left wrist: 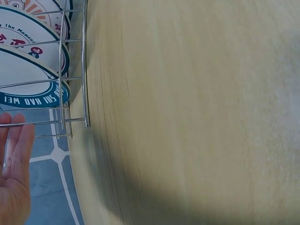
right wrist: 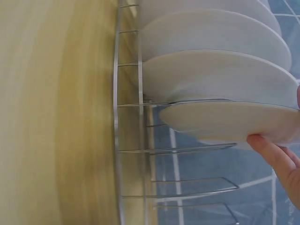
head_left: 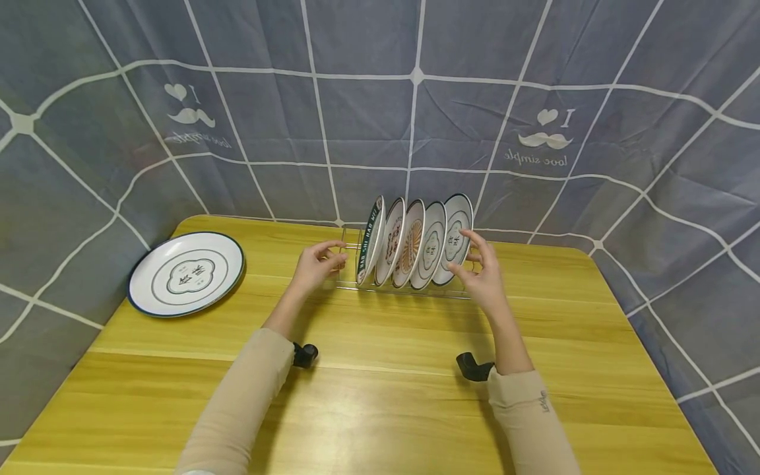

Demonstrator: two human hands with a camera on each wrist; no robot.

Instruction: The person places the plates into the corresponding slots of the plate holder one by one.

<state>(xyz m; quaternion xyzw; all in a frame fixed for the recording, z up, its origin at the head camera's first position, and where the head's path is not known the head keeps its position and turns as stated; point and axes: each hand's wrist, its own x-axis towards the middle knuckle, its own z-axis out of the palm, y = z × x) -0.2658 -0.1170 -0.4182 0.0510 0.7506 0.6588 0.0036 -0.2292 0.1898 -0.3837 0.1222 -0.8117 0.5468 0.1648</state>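
A wire rack (head_left: 347,285) (left wrist: 86,93) (right wrist: 116,93) holds several white patterned plates upright in a row. At its left end, my left hand (head_left: 311,270) (left wrist: 16,173) holds an end wire between thumb and fingers, beside the green-bordered plate (head_left: 371,241) (left wrist: 47,96). With thumb and fingertips my right hand (head_left: 485,280) (right wrist: 281,164) grips the rightmost plate (head_left: 457,227) (right wrist: 225,122), which leans to the right at the top. Its lower edge sits among the rack's wires. The right wrist view shows unfilled wire slots beyond this plate; the right thumb is mostly out of that view.
A large white plate with a blue rim (head_left: 190,274) lies face up on the left of the wooden table (head_left: 386,396). Black wrist-mounted pieces (head_left: 305,356) (head_left: 475,367) stick out by both sleeves. A grey-blue checked curtain (head_left: 368,119) hangs behind and around the table.
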